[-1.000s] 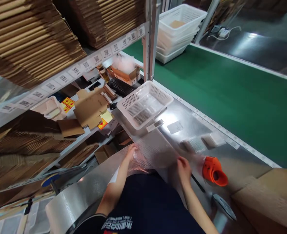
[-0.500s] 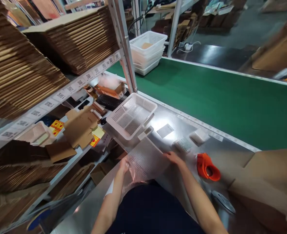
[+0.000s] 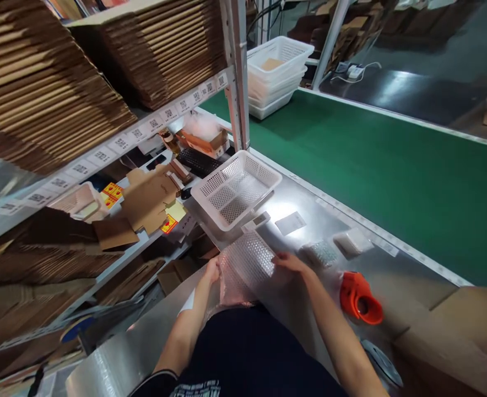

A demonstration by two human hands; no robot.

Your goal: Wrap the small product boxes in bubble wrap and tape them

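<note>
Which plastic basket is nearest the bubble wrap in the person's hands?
The single white basket on the metal bench, just beyond the bubble wrap. The others are farther: a white stack on the green surface, another basket at far left.

The dark navy shirt (image 3: 252,353) hides the near end of the clear bubble-wrap sheet (image 3: 245,267). Where fingertips of the bare right hand (image 3: 288,262) meet its side, the grip is unclear. Small black-and-white code labels (image 3: 120,143) are unreadable. The flat green belt (image 3: 384,171) and brown cardboard box (image 3: 470,320) run past the right edge. The blurred, clear-wrapped bundle's (image 3: 324,253) contents cannot be told.
</note>
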